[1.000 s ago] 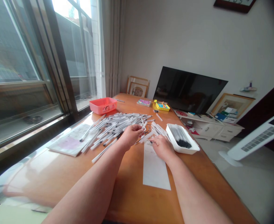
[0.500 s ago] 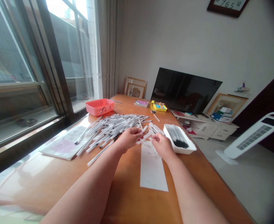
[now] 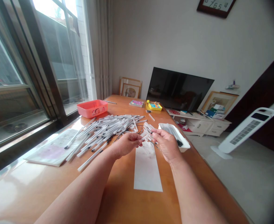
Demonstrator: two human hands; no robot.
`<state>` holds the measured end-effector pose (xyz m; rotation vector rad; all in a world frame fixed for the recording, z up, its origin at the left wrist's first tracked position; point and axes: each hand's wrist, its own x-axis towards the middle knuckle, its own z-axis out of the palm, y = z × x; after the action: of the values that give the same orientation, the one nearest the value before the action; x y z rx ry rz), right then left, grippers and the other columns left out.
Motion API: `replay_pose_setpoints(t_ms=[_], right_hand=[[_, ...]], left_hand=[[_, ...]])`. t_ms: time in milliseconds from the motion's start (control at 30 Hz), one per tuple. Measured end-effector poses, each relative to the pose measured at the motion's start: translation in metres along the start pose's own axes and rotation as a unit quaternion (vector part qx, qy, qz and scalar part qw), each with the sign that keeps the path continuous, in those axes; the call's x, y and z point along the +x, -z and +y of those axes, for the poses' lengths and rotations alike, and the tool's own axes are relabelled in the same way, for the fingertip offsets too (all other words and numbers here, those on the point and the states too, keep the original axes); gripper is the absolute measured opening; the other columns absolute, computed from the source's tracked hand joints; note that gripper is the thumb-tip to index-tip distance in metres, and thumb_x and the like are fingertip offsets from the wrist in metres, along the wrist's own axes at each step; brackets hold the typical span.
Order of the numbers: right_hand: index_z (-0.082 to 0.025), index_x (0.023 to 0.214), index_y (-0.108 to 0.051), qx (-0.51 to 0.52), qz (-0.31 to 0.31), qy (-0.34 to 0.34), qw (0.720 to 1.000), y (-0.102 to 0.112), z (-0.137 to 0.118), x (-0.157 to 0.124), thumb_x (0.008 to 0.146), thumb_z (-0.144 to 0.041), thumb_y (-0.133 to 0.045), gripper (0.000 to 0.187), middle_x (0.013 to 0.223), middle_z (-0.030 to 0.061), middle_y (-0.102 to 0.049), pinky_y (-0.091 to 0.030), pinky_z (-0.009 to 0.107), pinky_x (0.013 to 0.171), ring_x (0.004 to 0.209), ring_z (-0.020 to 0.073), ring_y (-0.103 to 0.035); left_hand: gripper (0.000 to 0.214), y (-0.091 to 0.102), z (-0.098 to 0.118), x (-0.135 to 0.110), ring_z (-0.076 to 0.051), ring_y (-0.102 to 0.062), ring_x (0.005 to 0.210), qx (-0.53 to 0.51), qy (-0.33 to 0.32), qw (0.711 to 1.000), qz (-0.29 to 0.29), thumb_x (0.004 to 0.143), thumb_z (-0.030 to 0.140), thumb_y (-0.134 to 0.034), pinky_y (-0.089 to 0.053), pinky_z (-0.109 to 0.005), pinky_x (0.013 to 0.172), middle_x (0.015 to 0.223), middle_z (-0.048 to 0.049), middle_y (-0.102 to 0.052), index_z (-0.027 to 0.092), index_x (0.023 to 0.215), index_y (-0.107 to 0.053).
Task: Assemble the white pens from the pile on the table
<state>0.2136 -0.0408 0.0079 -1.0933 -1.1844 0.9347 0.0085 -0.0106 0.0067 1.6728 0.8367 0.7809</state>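
Head view shows a wooden table (image 3: pixel 123 199) running away from the person, with a dark television (image 3: pixel 179 88) beyond its far end and a white tower fan (image 3: pixel 246 132) on the floor to the right. On the table, a broad heap of clear pens (image 3: pixel 104 132) with black tips spreads left of the middle, some lying across a paper pad (image 3: pixel 50 149). Behind the heap stands a coral plastic bin (image 3: pixel 90 113); to the right, a white plastic tray (image 3: pixel 186 146) holds more clear pieces with black ends, partly hidden by the right hand. A long paper strip (image 3: pixel 147 171) lies flat between the 2 forearms. Above its far end the 2 hands nearly meet: the left hand (image 3: pixel 127 144) pinches the end of a short clear tube (image 3: pixel 144 137) between thumb and fingers, while the right hand (image 3: pixel 167 144) has thumb and forefinger drawn together, though I cannot tell whether it grips anything. Just beyond the fingertips lies a small bunch of loose clear tubes (image 3: pixel 148 126), beside the tray.
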Motion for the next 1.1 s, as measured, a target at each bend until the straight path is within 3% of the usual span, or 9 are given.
replay_pose_setpoints(t_ms=[367,667,1100], right_hand=[[-0.017,0.105,-0.077,-0.064,-0.01,0.034,0.997,0.0,-0.0029,-0.0023,0.08,-0.037,-0.071,0.033,0.078,0.0022,-0.067,-0.049,0.03,0.074,0.075,0.016,-0.059],[-0.017,0.106,-0.077,-0.096,-0.023,0.055,0.994,0.002,0.001,-0.0015,0.081,-0.039,-0.07,0.033,0.085,0.0051,-0.072,-0.049,0.03,0.073,0.077,0.0175,-0.062],[-0.018,0.103,-0.075,-0.102,-0.037,0.036,0.994,0.0029,-0.0001,-0.0044,0.08,-0.037,-0.07,0.03,0.086,0.0046,-0.071,-0.047,0.03,0.071,0.076,0.0169,-0.06]], left_hand=[[0.036,-0.0005,-0.0031,0.0,-0.017,-0.056,0.078,0.009,0.005,1.0,-0.007,0.082,0.049,-0.067,-0.043,-0.031,0.077,0.086,-0.0063,-0.07,0.015,0.092,-0.072],[0.036,-0.0018,-0.0018,0.0001,-0.018,-0.058,0.08,0.012,0.016,1.0,-0.005,0.081,0.049,-0.067,-0.043,-0.031,0.079,0.086,-0.0074,-0.07,0.015,0.09,-0.071],[0.033,-0.0025,-0.0059,0.0011,-0.017,-0.059,0.078,0.013,0.004,1.0,-0.011,0.082,0.045,-0.067,-0.044,-0.031,0.078,0.084,-0.0071,-0.071,0.014,0.092,-0.073]])
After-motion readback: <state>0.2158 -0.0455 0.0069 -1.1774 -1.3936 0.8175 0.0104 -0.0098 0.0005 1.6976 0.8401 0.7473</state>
